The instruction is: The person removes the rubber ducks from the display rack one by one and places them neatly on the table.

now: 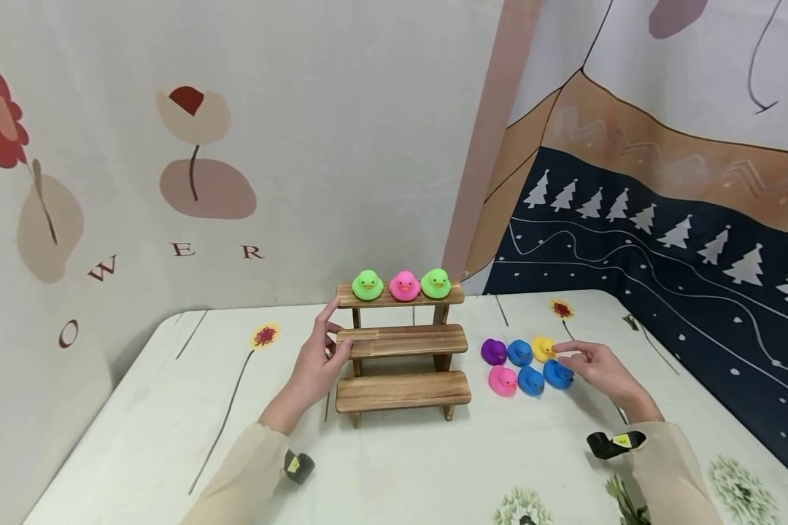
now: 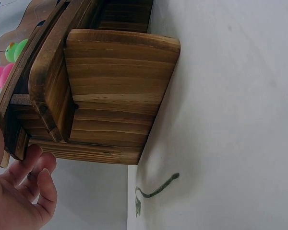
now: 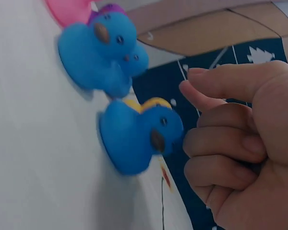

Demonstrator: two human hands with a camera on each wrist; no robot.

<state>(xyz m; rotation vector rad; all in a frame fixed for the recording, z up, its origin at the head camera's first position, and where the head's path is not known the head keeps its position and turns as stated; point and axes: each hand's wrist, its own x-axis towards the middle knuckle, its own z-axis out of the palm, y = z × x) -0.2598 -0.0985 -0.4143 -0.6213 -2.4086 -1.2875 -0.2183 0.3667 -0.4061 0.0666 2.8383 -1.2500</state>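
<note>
A three-step wooden stand (image 1: 403,340) bears two green rubber ducks (image 1: 368,285) and a pink rubber duck (image 1: 404,286) between them on its top step. My left hand (image 1: 318,357) grips the stand's left end, thumb by the middle step and index finger at the top step's edge. On the right, my right hand (image 1: 594,366) hovers beside a yellow rubber duck (image 1: 542,348) and a blue rubber duck (image 1: 557,374). Its thumb and index finger reach forward, other fingers curled, holding nothing. In the right wrist view the blue duck partly hides the yellow one.
Beside the two ducks sit a purple duck (image 1: 494,352), a pink duck (image 1: 502,380) and two more blue ducks (image 1: 531,380). A white flower-printed cloth (image 1: 420,467) covers the table. A printed curtain (image 1: 341,146) hangs behind the stand.
</note>
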